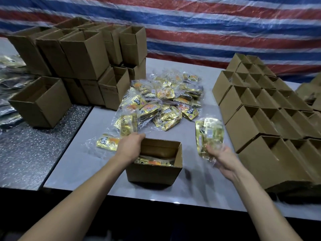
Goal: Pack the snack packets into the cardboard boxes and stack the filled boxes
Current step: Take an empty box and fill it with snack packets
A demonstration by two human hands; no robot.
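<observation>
An open cardboard box [152, 173] stands on the grey table in front of me, with gold and orange packets lying in its bottom. My left hand [129, 146] grips the box's left rim, fingers curled over the edge. To the right of the box, my right hand [221, 158] holds a bundle of gold snack packets [209, 136] in clear wrap, raised above the table. A pile of gold snack packets [161, 101] lies on the table behind the box. One single packet [107, 142] lies flat to the left of my left hand.
Stacked open boxes [81, 54] stand at the back left, with one separate box [41, 101] on a speckled surface. Rows of empty open boxes [267, 108] fill the right side. A striped tarp [208, 23] hangs behind. The table's front edge [156, 197] is near me.
</observation>
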